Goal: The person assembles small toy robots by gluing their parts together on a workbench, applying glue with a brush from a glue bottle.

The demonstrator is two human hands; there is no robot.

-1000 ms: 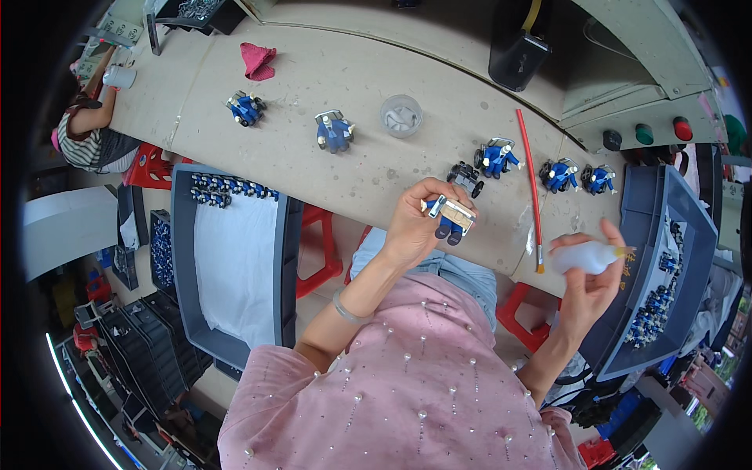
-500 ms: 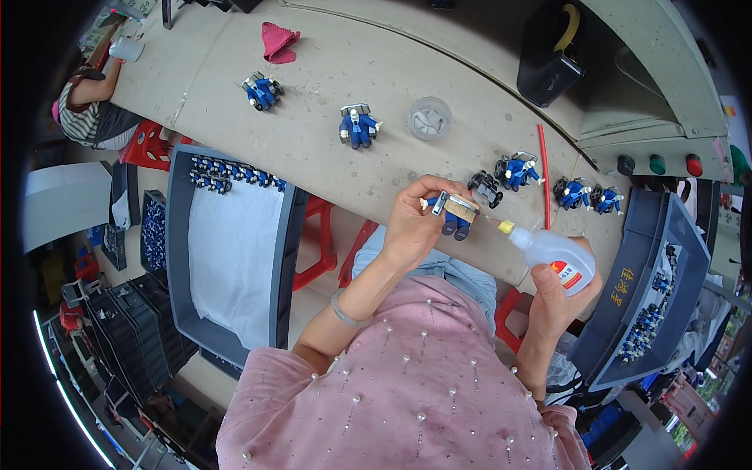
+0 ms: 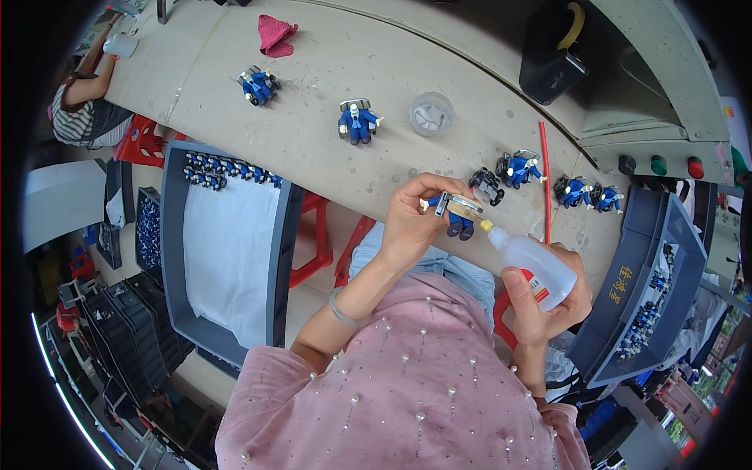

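My left hand (image 3: 413, 222) is closed on a small toy figure (image 3: 460, 227) in blue, with a tan block and a silvery piece at its top. In my right hand (image 3: 548, 301) is a translucent glue bottle (image 3: 539, 266) with a yellow cap, tilted so its thin tip reaches the figure's tan part. Whether the tip touches is too small to tell. Just beyond the left fingertips lies a black wheeled base (image 3: 486, 186). Close by it sits a finished-looking blue figure on wheels (image 3: 521, 168).
More blue figures (image 3: 358, 121) stand along the table (image 3: 305, 70), around a clear plastic cup (image 3: 431, 114). A red stick (image 3: 546, 184) and a pink cloth (image 3: 276, 36) lie there too. Grey bins (image 3: 284, 258) with figures flank me. A co-worker (image 3: 90, 102) sits far left.
The glue bottle in my right hand has moved left and tipped more toward the figure, its tip now at the tan part. My left hand has barely moved.
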